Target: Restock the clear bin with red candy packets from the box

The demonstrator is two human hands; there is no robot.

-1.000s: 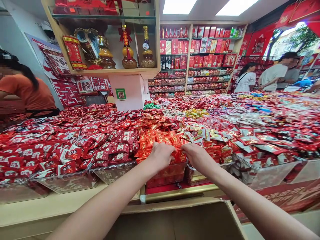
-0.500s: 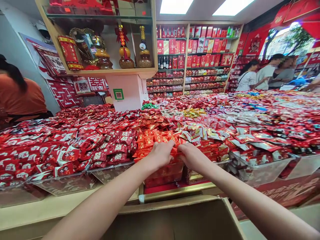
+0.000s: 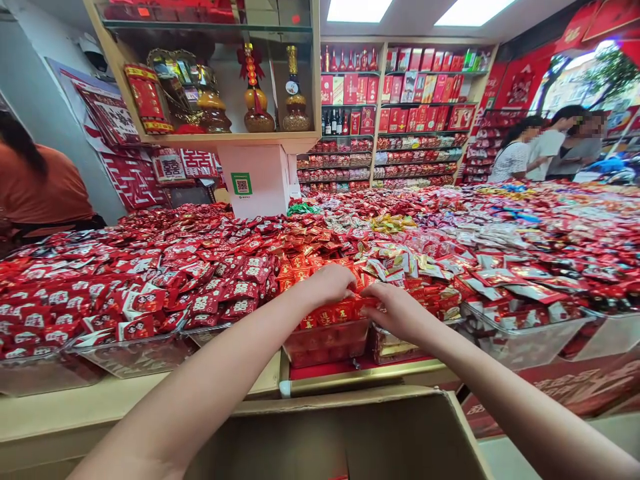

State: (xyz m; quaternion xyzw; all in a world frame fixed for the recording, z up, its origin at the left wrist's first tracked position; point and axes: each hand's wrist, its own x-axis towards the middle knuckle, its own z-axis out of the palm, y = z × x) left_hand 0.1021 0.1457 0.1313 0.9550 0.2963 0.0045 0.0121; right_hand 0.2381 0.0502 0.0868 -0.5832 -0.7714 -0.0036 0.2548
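Note:
My left hand reaches over a clear bin heaped with small red-orange wrapped sweets printed in gold. Its fingers curl down onto the sweets at the bin's right side, their tips partly hidden. Close beside it, my right hand has its thumb and fingers closed around the edge of the same red-orange sweets. Only a small gap parts the two hands. Below my forearms stands an open cardboard box, with a bit of red showing at its bottom edge.
Bins of dark red packets lie to the left, and clear bins of red and white packets to the right. A display cabinet hangs above the heap. One person in orange is at left; several people stand at far right.
My left hand has moved slightly up, and more gold-printed sweets show below it. The right hand's fingers have shifted slightly right. The view has shifted a little, and red now shows in the box.

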